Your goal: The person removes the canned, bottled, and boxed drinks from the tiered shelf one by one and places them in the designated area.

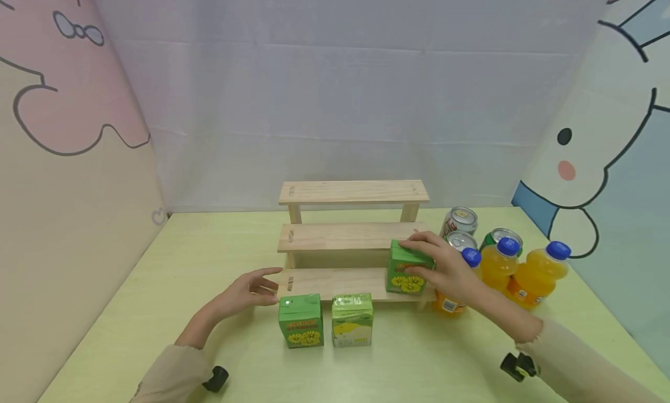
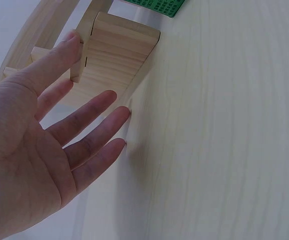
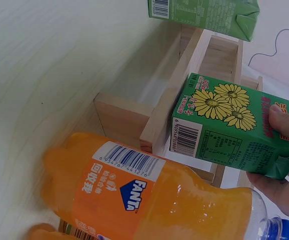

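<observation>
My right hand (image 1: 445,263) grips a green drink carton with yellow flowers (image 1: 405,269) by its upper part. The carton stands upright at the right end of the lowest step of a wooden three-step rack (image 1: 335,284); in the right wrist view its base is right at the step's edge. My left hand (image 1: 248,292) is at the rack's left end, its fingers spread and holding nothing, the thumb close to the step's end in the left wrist view. Before the rack stand a second flowered green carton (image 1: 301,321) and a lighter green carton with a yellow picture (image 1: 352,320).
Right of the rack are several orange soda bottles (image 1: 539,275) with blue caps, one (image 3: 154,192) close beside the step. Behind them stand drink cans (image 1: 460,220). The rack's middle step (image 1: 335,237) and top step (image 1: 353,192) rise toward the back curtain (image 1: 340,100).
</observation>
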The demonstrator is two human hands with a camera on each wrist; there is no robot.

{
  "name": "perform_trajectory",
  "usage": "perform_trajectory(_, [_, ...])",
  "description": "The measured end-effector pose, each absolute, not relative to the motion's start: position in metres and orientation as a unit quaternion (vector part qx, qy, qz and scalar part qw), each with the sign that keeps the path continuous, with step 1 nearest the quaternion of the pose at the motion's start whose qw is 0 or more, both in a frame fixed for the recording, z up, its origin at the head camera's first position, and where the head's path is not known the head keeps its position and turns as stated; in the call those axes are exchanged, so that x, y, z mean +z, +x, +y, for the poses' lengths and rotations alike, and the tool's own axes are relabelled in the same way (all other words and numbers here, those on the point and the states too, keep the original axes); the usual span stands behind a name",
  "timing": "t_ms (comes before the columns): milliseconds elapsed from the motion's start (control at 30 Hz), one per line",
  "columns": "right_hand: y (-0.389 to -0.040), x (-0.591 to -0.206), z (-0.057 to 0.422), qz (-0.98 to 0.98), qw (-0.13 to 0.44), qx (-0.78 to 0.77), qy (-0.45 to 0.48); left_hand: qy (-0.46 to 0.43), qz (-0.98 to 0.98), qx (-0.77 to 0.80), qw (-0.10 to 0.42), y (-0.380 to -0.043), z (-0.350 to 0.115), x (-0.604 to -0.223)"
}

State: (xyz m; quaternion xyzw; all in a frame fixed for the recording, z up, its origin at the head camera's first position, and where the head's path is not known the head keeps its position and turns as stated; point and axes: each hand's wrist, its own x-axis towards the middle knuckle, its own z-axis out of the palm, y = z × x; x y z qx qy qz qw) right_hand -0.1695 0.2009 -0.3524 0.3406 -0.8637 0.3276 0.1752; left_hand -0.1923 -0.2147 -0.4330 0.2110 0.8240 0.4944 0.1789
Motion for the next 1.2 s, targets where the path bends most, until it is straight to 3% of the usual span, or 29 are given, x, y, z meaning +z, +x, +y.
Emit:
perform_trajectory(267, [-0.161,-0.35,0.204,-0.865,0.195,0.322,0.332,0.21,0.823,0.496,0.179,-0.191,-0.214,-0.432])
perform_trajectory(1200, [-0.13,-0.347,0.209,-0.856,0.186,0.35,0.332,0.213,0.826,0.491,0.175,-0.192,-0.214,-0.433])
